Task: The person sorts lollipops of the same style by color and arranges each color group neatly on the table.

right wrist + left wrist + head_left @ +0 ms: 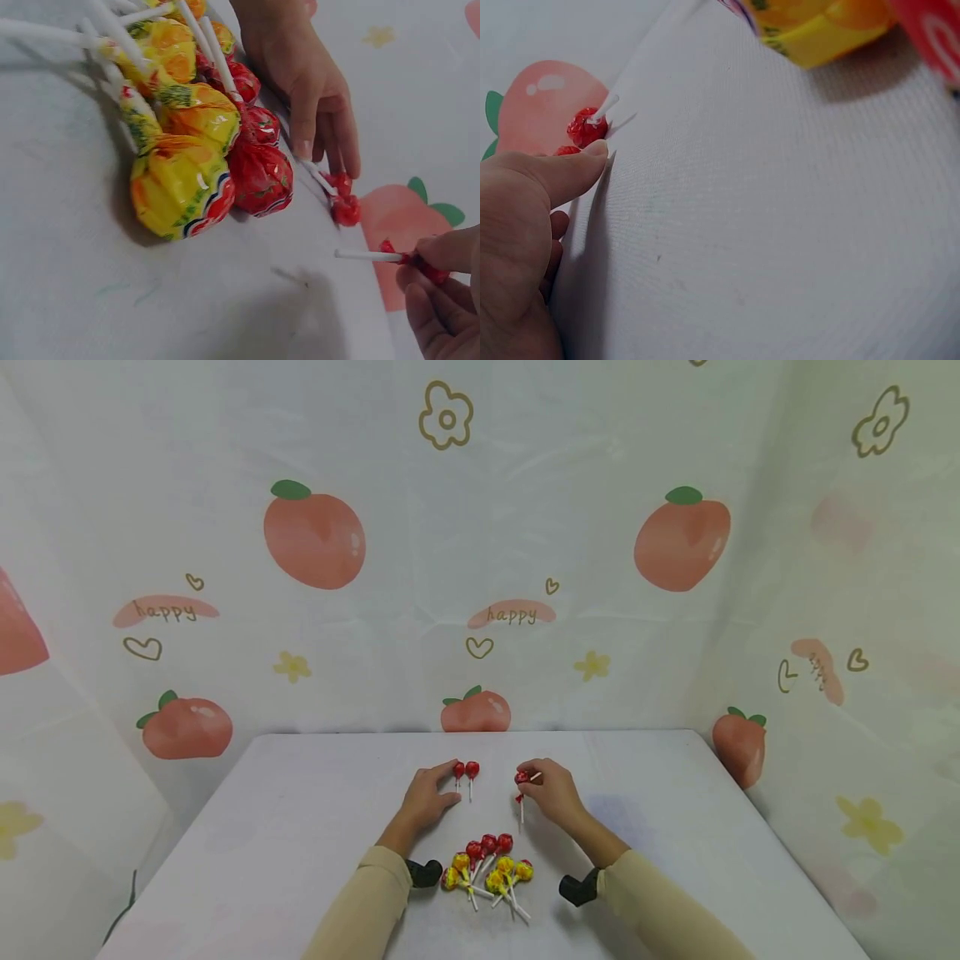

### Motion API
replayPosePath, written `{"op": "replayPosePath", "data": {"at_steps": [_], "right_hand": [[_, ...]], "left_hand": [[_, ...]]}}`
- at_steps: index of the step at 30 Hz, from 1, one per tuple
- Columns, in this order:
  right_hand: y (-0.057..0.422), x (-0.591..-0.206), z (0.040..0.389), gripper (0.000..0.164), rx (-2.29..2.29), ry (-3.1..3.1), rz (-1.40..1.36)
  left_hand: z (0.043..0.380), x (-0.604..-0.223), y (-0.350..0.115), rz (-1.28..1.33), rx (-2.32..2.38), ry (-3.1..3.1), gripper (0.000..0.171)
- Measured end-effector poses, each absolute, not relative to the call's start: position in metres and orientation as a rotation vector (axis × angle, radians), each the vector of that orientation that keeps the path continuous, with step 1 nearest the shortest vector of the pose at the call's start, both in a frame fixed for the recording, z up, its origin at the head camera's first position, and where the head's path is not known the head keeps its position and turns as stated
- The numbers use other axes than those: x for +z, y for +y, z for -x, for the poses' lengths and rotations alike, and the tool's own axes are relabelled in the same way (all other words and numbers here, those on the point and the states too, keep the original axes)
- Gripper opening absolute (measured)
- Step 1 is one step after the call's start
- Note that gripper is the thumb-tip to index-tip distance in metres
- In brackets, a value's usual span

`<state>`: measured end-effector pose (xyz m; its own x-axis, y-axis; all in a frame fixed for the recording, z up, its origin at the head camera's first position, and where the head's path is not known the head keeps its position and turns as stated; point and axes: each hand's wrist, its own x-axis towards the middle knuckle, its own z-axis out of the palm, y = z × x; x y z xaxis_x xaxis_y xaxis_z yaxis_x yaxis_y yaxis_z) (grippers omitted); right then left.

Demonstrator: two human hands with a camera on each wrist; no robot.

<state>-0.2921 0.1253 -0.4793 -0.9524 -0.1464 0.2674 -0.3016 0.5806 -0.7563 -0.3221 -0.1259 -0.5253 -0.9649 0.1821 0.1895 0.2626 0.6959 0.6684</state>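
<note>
Two red lollipops stand out at the back middle of the table, side by side with sticks toward me: a left one (459,771) and a right one (472,769). My left hand (426,797) is at the left one, fingers fairly straight, fingertips right at its candy and thumb by its stick. In the right wrist view the left hand (311,90) spans that lollipop. To the right, my right hand (553,793) pinches another red lollipop (522,778) by its wrapped candy between thumb and fingers, its white stick pointing toward me.
Nearer me lies a loose pile of lollipops, with red ones (489,843) at its back and several yellow ones (497,882) in front, sticks crossing. All lie on a white-covered table (300,860). A fruit-printed cloth (390,652) hangs behind its back edge.
</note>
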Motion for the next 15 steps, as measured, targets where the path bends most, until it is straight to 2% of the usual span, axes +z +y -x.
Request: {"op": "replayPosePath", "data": {"at_steps": [15], "right_hand": [[0.095,-0.494,0.329,0.024,1.412,-2.643,-0.276]], "left_hand": [[0.323,-0.525,-0.126,0.354,-1.138,-2.799,0.06]]}}
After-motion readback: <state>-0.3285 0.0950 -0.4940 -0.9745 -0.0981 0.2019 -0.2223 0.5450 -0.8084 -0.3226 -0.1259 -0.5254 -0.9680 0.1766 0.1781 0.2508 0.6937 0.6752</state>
